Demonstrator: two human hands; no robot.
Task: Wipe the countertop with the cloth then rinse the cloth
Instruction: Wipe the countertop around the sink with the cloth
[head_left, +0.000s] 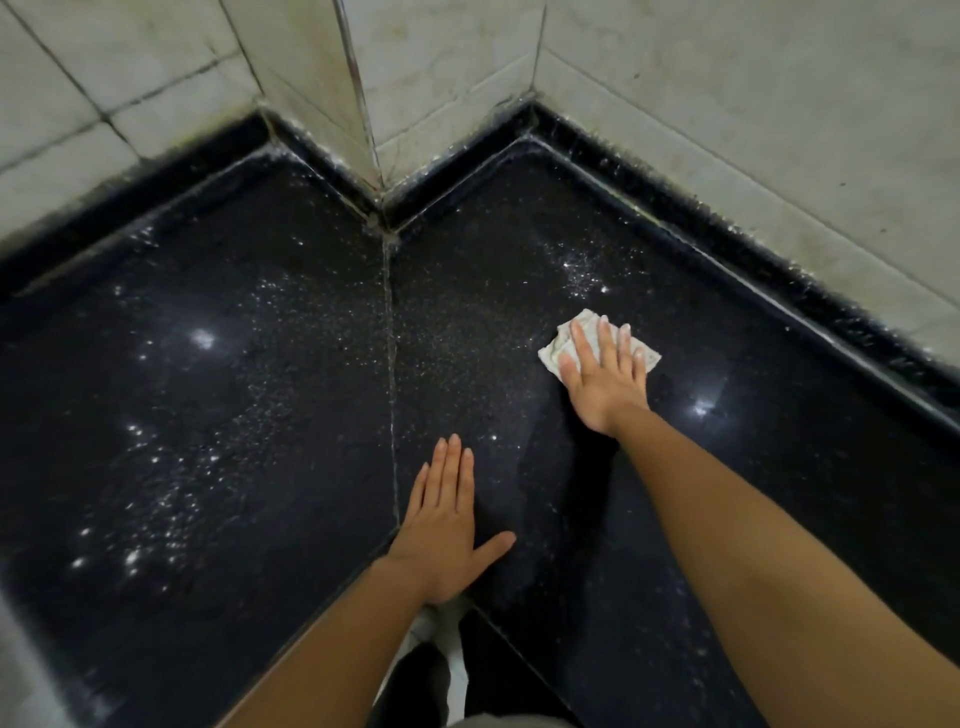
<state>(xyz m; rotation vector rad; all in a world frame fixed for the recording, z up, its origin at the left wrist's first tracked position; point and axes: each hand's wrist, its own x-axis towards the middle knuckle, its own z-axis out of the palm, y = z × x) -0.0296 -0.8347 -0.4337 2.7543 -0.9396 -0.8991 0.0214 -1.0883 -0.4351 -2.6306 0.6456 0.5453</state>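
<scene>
A black speckled stone countertop (234, 389) wraps around a corner and looks wet and glossy. A small whitish cloth (551, 349) lies on its right half. My right hand (605, 376) presses flat on the cloth with straight fingers, covering most of it. My left hand (445, 525) rests flat on the counter near the front inner corner, fingers straight and thumb spread, holding nothing.
Pale tiled walls (727, 130) rise behind the counter, with a jutting wall corner (363, 104) at the back centre. A raised black rim (779, 270) runs along the wall. A grout seam (390, 364) splits the counter. The front edge (332, 597) drops off near my left wrist.
</scene>
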